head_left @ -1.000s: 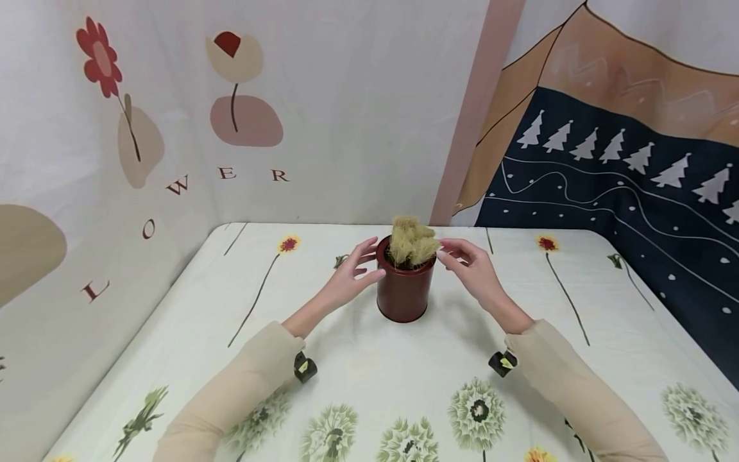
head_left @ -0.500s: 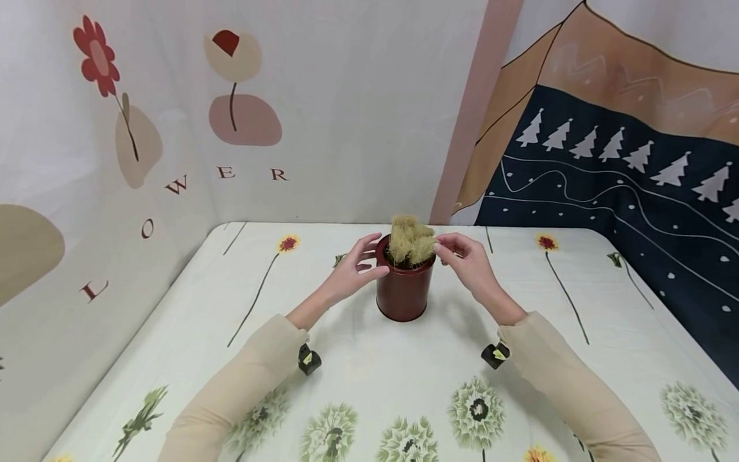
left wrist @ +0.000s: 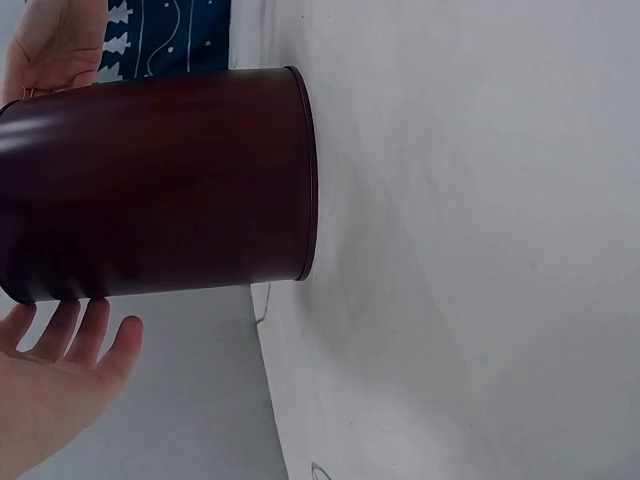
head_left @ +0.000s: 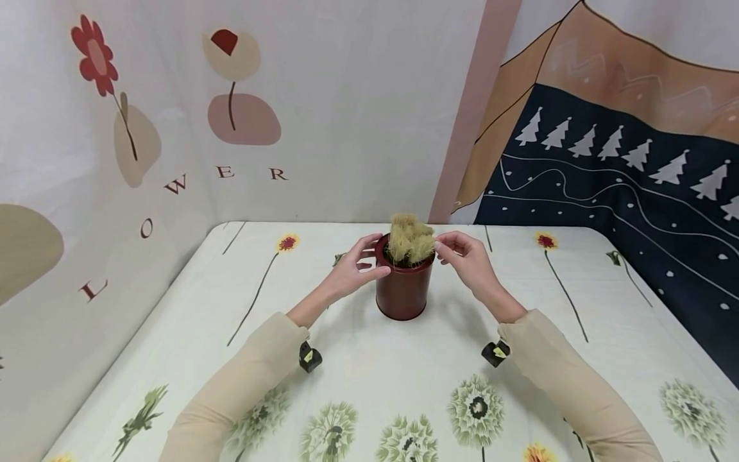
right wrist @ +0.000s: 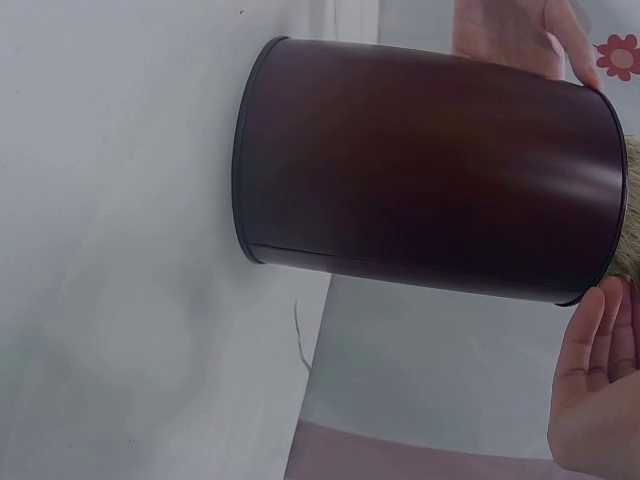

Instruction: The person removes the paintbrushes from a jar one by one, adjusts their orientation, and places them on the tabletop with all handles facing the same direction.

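Note:
A dark red cylindrical pot stands upright on the white floral cloth, with a fuzzy yellow-green plant in its mouth. At the pot's left side is my left hand, its thumb tip at the front of the rim and its spread fingers behind. In the left wrist view those fingers lie against the pot's side. My right hand is at the right of the rim, thumb and forefinger close together beside the plant. Its fingertips meet the rim in the right wrist view.
A floral-print cloth covers the table. Behind it hangs a pale curtain with printed flowers and letters, and a dark tree-print curtain stands at the right. Small black cameras sit at both wrists.
My right hand has moved slightly left, in to the plant and rim. My left hand has shifted a little right along the pot. Over the last half second both are nearly still.

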Motion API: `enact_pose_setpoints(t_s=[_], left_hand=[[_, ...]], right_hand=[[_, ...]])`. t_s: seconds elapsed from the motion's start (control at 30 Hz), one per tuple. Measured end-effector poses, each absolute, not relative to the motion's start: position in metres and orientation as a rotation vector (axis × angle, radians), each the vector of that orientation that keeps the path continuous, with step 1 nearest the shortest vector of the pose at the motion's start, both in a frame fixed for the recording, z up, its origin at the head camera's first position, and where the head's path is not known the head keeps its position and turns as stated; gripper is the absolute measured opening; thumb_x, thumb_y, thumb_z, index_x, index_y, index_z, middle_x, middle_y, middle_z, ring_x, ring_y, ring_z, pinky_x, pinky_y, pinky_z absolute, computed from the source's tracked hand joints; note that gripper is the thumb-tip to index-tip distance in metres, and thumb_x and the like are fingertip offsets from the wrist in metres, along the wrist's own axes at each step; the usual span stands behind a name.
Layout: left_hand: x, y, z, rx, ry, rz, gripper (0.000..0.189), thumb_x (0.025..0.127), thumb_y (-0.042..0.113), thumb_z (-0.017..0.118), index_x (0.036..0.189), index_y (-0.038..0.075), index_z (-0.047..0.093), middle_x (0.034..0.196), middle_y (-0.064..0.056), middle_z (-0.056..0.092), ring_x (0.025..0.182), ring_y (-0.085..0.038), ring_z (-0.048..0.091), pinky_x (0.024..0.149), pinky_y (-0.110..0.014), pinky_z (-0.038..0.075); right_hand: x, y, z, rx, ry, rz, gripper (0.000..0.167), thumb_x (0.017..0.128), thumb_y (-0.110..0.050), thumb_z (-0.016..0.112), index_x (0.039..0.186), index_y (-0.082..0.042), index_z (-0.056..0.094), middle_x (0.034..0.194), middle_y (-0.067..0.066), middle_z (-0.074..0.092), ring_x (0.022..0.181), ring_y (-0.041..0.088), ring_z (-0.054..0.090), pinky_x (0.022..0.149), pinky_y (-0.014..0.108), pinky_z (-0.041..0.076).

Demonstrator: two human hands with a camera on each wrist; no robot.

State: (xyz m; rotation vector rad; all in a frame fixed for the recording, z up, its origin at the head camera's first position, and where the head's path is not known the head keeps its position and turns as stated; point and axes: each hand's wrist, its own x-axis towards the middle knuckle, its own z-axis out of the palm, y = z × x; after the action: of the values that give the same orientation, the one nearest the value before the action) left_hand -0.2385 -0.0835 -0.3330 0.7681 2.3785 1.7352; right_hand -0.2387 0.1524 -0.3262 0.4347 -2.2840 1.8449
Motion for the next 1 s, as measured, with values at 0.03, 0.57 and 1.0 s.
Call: enact_pose_setpoints(t_s=[0.03,0.57,1.0], left_hand=[[-0.238,-0.083,-0.333,0.765,2.38,1.733,0.063,0.083,0.012,0.061,0.136,0.005,0.027,0.13,-0.017,0.036,0.115,-0.031,0.038,0.094,-0.046,0.031],[-0.26,-0.086,-0.361,0.756,2.409,1.747,0.064,0.081,0.025,0.065,0.135,0.018,0.032,0.128,-0.004,0.039,0.112,-0.019,0.042,0.091,-0.034,0.036],[-0.26,-0.086,-0.361,0.777,2.388,1.772,0.063,0.082,0.02,0.064,0.136,0.013,0.031,0.128,-0.008,0.04,0.113,-0.022,0.042,0.092,-0.038,0.036]], right_hand=[[-0.24,0.153,-0.327,0.438,-2.28,1.849,0.021,0.087,-0.008,0.055,0.098,0.01,0.056,0.082,0.008,0.056,0.07,0.013,0.053,0.065,0.024,0.048],[-0.245,0.154,-0.33,0.529,-2.173,1.882,0.021,0.087,-0.012,0.056,0.097,0.007,0.056,0.084,0.004,0.059,0.076,0.014,0.057,0.065,0.026,0.05],[-0.244,0.157,-0.314,0.565,-2.005,1.91,0.011,0.088,-0.008,0.053,0.094,0.001,0.056,0.086,0.003,0.059,0.076,0.014,0.058,0.067,0.024,0.05]])
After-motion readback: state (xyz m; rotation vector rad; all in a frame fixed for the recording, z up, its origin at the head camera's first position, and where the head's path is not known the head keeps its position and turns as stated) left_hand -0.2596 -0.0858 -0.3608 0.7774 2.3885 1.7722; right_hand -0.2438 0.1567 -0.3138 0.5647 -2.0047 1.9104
